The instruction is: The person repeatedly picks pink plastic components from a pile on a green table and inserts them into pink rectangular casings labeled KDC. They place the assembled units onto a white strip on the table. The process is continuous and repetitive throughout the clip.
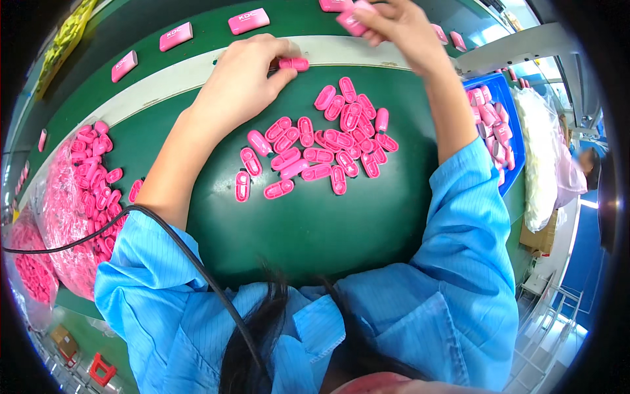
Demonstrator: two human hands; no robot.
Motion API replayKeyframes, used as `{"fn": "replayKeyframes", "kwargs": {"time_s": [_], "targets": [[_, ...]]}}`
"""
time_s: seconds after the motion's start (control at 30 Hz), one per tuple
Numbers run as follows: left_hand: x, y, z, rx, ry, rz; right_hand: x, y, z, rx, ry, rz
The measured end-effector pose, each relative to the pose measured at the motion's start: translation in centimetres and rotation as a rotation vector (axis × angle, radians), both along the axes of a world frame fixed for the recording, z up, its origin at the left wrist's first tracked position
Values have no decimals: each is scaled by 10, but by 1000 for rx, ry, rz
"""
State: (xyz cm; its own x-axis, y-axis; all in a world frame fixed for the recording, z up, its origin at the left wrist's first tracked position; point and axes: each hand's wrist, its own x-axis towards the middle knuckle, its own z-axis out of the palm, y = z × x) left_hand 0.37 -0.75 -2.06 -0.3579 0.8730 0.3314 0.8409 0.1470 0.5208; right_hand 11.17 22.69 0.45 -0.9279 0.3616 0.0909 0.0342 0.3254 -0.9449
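Observation:
My left hand (244, 77) rests at the near edge of the pale rail, its thumb and fingers closed around a small pink oval cap (294, 64). Farther right, over the belt, my right hand (405, 31) pinches a pink rounded case (355, 20) between thumb and fingers. Below and between both hands lies a loose heap of pink oval caps (338, 139) on the green tabletop (315, 230). Many show their hollow side up; a few lie with the smooth side up.
Beyond the pale rail (177, 84), a green belt carries spaced pink cases (176, 37). Clear bags (62, 223) spill more pink caps at the left. A blue bin (515, 144) of pink cases stands at the right. A black cable (197, 262) crosses my left sleeve.

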Motion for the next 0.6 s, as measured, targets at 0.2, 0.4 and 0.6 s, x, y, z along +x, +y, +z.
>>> {"fn": "replayKeyframes", "kwargs": {"time_s": [0.2,0.4,0.6], "targets": [[-4,5,-3,218,-672,60,2,-49,-23,-343,41,166],[-4,10,-6,304,-889,78,6,-50,-30,-387,35,109],[7,11,-6,352,-999,129,1,-55,-31,-375,74,71]]}}
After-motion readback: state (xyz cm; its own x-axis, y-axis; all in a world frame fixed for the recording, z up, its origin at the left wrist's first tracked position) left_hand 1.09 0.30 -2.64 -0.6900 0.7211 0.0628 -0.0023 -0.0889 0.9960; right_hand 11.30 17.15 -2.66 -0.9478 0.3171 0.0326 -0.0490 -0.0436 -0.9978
